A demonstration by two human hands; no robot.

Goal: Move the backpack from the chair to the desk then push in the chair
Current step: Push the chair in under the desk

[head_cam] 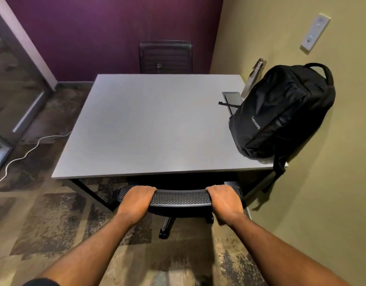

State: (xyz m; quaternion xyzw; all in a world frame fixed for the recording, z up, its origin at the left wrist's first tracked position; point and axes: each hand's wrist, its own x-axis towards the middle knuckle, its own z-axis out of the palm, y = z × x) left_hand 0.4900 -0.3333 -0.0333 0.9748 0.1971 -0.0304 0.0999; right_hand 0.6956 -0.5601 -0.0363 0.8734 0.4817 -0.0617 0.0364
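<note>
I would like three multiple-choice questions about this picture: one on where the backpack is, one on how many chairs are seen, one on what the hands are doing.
1. Where is the backpack?
A. on the near chair's seat
B. on the desk's right side, against the wall
C. on the floor

2. How many chairs show?
A. one
B. two
C. three

3. What are the two hands doing?
A. both rest on the near chair's backrest top
B. both hang free
C. one holds the bottle

Key: 1 B, it stands on the desk beside the wall; 2 B, the near chair and the far chair; 3 A, the left hand and the right hand lie on the backrest.
</note>
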